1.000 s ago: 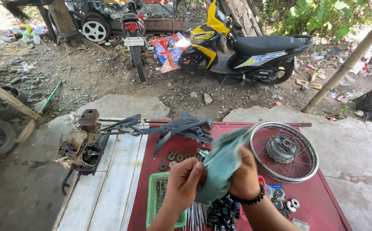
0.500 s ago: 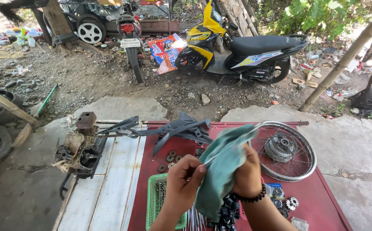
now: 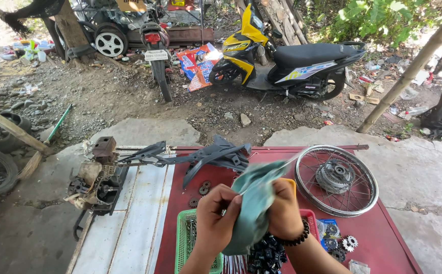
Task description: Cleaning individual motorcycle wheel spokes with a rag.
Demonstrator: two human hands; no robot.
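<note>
— How much room do you have?

— I work over the near part of the red table (image 3: 383,238); the spoked wheel (image 3: 336,180) lies just right of me, the green basket (image 3: 185,243) below my left wrist.

— And your grip?

— My left hand (image 3: 218,223) pinches a thin spoke (image 3: 282,165); my right hand (image 3: 284,210) is closed around the teal cloth (image 3: 254,203), wrapped on it.
</note>
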